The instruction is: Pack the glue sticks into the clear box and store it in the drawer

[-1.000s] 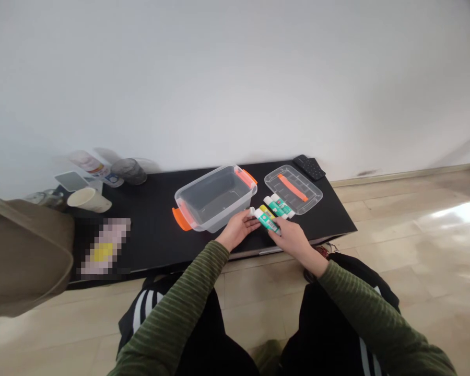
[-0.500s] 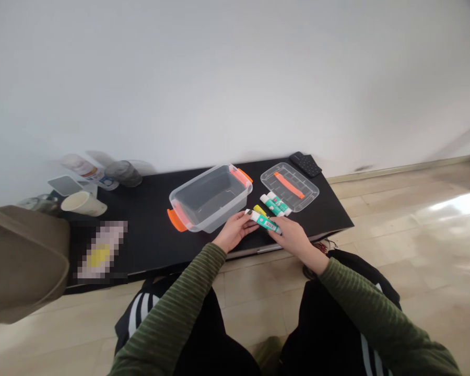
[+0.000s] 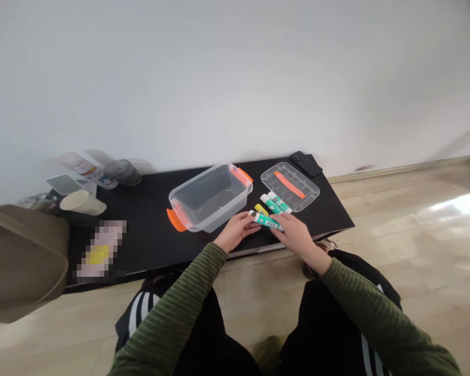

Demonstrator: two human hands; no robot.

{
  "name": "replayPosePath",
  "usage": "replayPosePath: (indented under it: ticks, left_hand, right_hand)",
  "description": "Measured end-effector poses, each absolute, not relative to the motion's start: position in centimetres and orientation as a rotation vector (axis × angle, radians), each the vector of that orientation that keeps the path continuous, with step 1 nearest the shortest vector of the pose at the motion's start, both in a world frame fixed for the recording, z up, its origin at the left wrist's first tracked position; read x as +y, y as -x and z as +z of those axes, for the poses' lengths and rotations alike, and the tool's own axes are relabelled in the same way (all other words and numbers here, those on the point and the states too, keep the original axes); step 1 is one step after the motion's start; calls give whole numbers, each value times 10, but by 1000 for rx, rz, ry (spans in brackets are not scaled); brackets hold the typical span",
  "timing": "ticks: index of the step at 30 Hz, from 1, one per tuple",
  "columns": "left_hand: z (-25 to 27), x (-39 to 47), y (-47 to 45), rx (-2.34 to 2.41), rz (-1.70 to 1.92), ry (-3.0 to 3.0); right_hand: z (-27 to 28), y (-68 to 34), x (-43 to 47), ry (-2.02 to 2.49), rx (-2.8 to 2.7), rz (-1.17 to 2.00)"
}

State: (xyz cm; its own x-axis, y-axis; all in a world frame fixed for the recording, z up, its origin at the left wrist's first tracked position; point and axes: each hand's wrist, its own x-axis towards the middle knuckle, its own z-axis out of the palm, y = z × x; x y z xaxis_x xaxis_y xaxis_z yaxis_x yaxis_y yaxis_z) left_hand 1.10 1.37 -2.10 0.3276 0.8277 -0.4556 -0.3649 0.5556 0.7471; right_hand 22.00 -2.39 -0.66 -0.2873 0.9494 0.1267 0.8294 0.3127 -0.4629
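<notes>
Between my two hands is a green and white glue stick (image 3: 269,222), held near the front edge of the black table. My left hand (image 3: 237,231) grips its white end, fingers closed. My right hand (image 3: 295,235) has its fingers closed round the other end. Just behind it lie two more green and white glue sticks (image 3: 274,203), side by side, and a yellow tube-like thing (image 3: 261,209) that is partly covered. A clear plastic box (image 3: 219,215) with orange clips stands without its cover to the left. Its lid (image 3: 310,189), with an orange handle, lies flat on the right.
The black table (image 3: 152,230) runs along a white wall. At its left are a paper cup (image 3: 82,202), a spray bottle (image 3: 86,169), a grey jar (image 3: 123,172) and a brown bag-like object (image 3: 23,261). A black keypad-like object (image 3: 306,163) lies at the back right.
The glue stick in my hands has shifted slightly to the right, and both hands have moved with it. More of the yellow thing behind it shows.
</notes>
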Motion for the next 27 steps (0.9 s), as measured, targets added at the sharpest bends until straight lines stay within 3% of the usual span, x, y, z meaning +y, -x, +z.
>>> replayPosePath:
  ticks: [7, 17, 27]
  left_hand:
    - [-20, 6, -9, 854, 868, -652]
    - [17, -5, 0, 898, 939, -931]
    - [38, -34, 13, 1083, 1111, -1258]
  right_hand:
    - [-5, -221, -27, 1525, -2187, 486]
    - [5, -210, -29, 1390, -1878, 1058]
    - [7, -185, -28, 1221, -1803, 1203]
